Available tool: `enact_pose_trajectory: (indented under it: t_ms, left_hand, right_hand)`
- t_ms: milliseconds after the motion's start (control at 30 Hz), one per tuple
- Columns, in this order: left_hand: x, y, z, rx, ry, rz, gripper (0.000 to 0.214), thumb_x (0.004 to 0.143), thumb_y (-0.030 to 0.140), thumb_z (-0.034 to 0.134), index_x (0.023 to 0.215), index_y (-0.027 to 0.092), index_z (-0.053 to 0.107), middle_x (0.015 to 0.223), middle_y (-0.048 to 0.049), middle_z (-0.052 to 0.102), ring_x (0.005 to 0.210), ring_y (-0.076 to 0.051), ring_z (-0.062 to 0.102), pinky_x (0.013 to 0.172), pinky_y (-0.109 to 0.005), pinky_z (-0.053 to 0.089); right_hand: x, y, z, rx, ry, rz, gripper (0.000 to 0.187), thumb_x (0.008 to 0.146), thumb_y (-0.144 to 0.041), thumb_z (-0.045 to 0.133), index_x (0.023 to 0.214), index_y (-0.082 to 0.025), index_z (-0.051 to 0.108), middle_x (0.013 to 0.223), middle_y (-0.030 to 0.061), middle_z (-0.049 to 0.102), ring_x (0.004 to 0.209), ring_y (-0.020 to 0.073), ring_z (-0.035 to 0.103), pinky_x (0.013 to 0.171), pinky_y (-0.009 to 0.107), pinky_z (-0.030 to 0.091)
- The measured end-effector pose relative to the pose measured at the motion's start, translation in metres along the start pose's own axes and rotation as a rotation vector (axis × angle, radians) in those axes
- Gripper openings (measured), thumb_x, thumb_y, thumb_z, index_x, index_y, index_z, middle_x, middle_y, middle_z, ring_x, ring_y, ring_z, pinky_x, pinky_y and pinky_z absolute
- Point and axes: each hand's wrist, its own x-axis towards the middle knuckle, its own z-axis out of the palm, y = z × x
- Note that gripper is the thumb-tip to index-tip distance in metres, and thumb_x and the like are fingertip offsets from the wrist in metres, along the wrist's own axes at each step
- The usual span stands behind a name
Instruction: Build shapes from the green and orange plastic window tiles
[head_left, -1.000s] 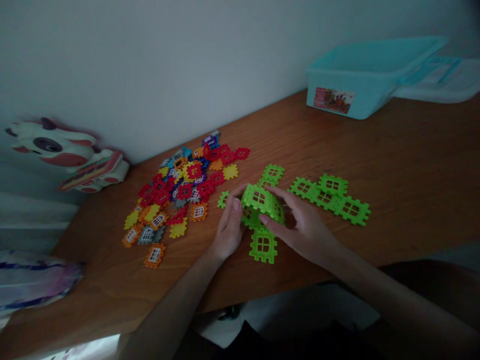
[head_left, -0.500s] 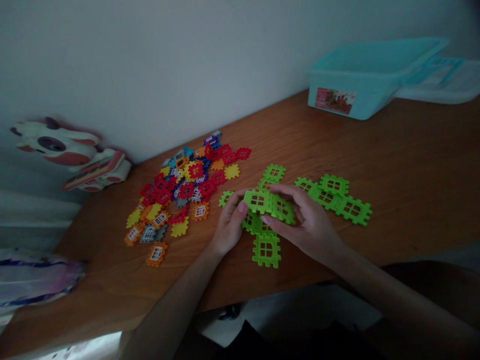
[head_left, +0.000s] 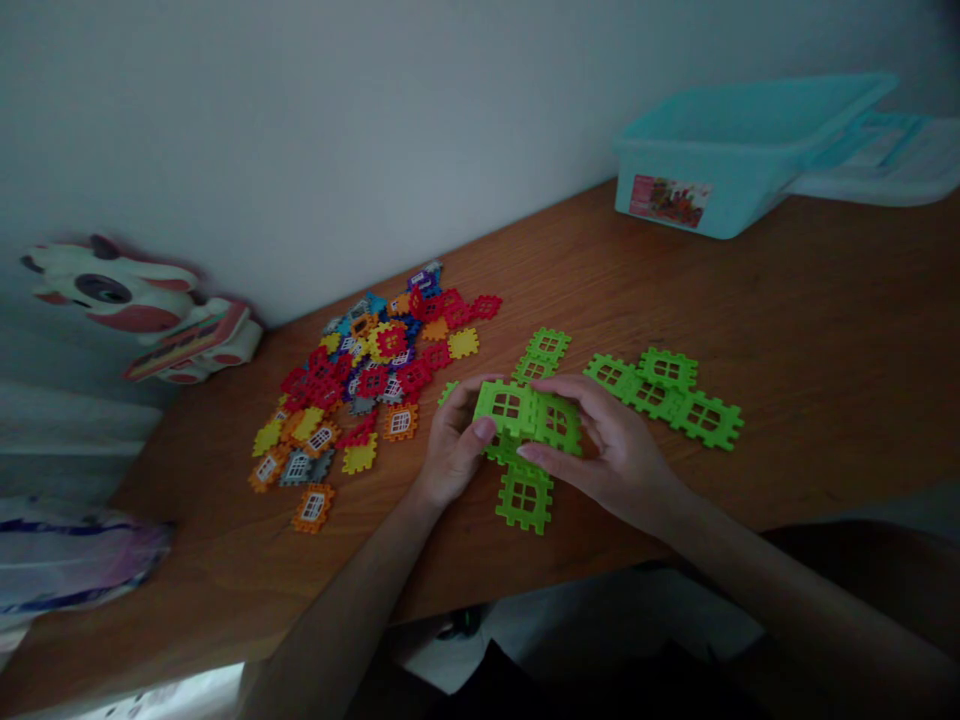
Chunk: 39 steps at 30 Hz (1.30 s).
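Both my hands grip a joined pair of lime-green plastic window tiles [head_left: 526,415] above the wooden tabletop. My left hand [head_left: 454,445] holds their left side, and my right hand [head_left: 607,450] wraps their right side with its fingers. The held pair stays linked to a green tile [head_left: 523,498] lying below, and its underside is partly hidden. Further green tiles [head_left: 547,345] extend behind it. To the right of my right hand lies a connected row of green tiles [head_left: 661,393].
A heap of red, yellow, orange, blue and grey tiles [head_left: 367,370] lies left of my hands on the wooden table [head_left: 787,320]. A turquoise plastic box [head_left: 709,170] and its lid [head_left: 874,160] stand at the back right. A unicorn-like toy [head_left: 127,295] and a plastic bag [head_left: 67,555] are at the left.
The green tiles held in my hands have gone from a steep arch to a flatter, squarer pair. My hands have pressed closer around them, and the tiles on the table have barely shifted.
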Motion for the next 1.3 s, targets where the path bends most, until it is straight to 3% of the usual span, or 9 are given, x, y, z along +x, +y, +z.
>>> enact_pose_trajectory:
  t_ms: [133, 300, 600, 700, 800, 933, 1167, 1300]
  left_hand:
    - [0.002, 0.001, 0.000, -0.043, 0.072, -0.024, 0.058, 0.077, 0.065, 0.078, 0.117, 0.024, 0.068, 0.106, -0.0063, 0.072, 0.092, -0.022, 0.068, 0.084, -0.034, 0.053]
    - [0.003, 0.002, -0.003, -0.027, 0.067, -0.040, 0.055, 0.076, 0.061, 0.080, 0.115, 0.024, 0.070, 0.105, -0.0061, 0.074, 0.092, -0.022, 0.069, 0.084, -0.033, 0.053]
    - [0.003, 0.003, 0.004, -0.136, 0.082, -0.070, 0.056, 0.071, 0.061, 0.084, 0.112, 0.024, 0.071, 0.097, -0.0040, 0.076, 0.086, -0.021, 0.072, 0.082, -0.035, 0.056]
    - [0.006, 0.006, 0.001, -0.202, 0.163, -0.091, 0.057, 0.071, 0.064, 0.082, 0.111, 0.025, 0.070, 0.095, -0.0031, 0.075, 0.089, -0.023, 0.074, 0.085, -0.037, 0.058]
    - [0.013, 0.010, -0.007, -0.281, 0.323, -0.086, 0.050, 0.075, 0.066, 0.078, 0.103, 0.026, 0.070, 0.088, -0.0003, 0.073, 0.085, -0.022, 0.073, 0.091, -0.040, 0.059]
    - [0.022, 0.014, -0.012, -0.380, 0.463, -0.099, 0.048, 0.082, 0.069, 0.069, 0.093, 0.022, 0.070, 0.085, -0.0001, 0.073, 0.082, -0.018, 0.072, 0.095, -0.040, 0.059]
    - [0.023, 0.020, 0.002, -0.526, 0.504, -0.197, 0.048, 0.092, 0.068, 0.057, 0.097, 0.022, 0.069, 0.088, -0.0019, 0.073, 0.085, -0.018, 0.072, 0.095, -0.040, 0.059]
    - [0.022, 0.017, 0.010, -0.549, 0.532, -0.225, 0.044, 0.094, 0.066, 0.055, 0.103, 0.024, 0.067, 0.092, -0.0013, 0.074, 0.088, -0.019, 0.073, 0.096, -0.042, 0.058]
  right_hand:
    - [0.000, -0.001, -0.001, -0.007, 0.001, 0.006, 0.044, 0.089, -0.041, 0.077, 0.129, -0.027, 0.061, 0.124, 0.0075, 0.071, 0.112, 0.0253, 0.070, 0.099, 0.045, 0.057]
    - [0.003, -0.003, -0.004, -0.062, 0.006, -0.065, 0.033, 0.094, -0.036, 0.072, 0.125, -0.026, 0.067, 0.125, 0.0081, 0.072, 0.116, 0.0250, 0.069, 0.102, 0.046, 0.056]
    - [-0.003, -0.006, -0.002, -0.143, 0.095, -0.138, 0.042, 0.095, -0.034, 0.069, 0.136, -0.028, 0.061, 0.130, 0.0093, 0.067, 0.121, 0.0278, 0.064, 0.106, 0.050, 0.052]
    - [-0.001, -0.006, -0.005, -0.136, 0.154, -0.106, 0.038, 0.098, -0.035, 0.064, 0.135, -0.030, 0.060, 0.131, 0.0094, 0.066, 0.122, 0.0288, 0.063, 0.107, 0.052, 0.051]
    - [0.004, 0.000, -0.011, -0.149, 0.221, -0.008, 0.035, 0.102, -0.036, 0.055, 0.137, -0.029, 0.058, 0.134, 0.0098, 0.066, 0.124, 0.0292, 0.062, 0.108, 0.053, 0.050]
    - [0.008, 0.014, -0.013, -0.332, 0.095, 0.011, 0.034, 0.103, -0.039, 0.053, 0.133, -0.023, 0.059, 0.128, 0.0139, 0.067, 0.122, 0.0326, 0.062, 0.106, 0.057, 0.049]
    - [0.000, 0.028, -0.002, -0.673, -0.059, -0.042, 0.029, 0.098, -0.038, 0.060, 0.119, -0.019, 0.067, 0.129, 0.0179, 0.068, 0.118, 0.0422, 0.061, 0.099, 0.067, 0.045]
    - [-0.005, 0.023, 0.004, -0.603, -0.045, -0.036, 0.051, 0.094, -0.051, 0.064, 0.133, -0.019, 0.058, 0.132, 0.0199, 0.066, 0.122, 0.0428, 0.061, 0.100, 0.069, 0.045]
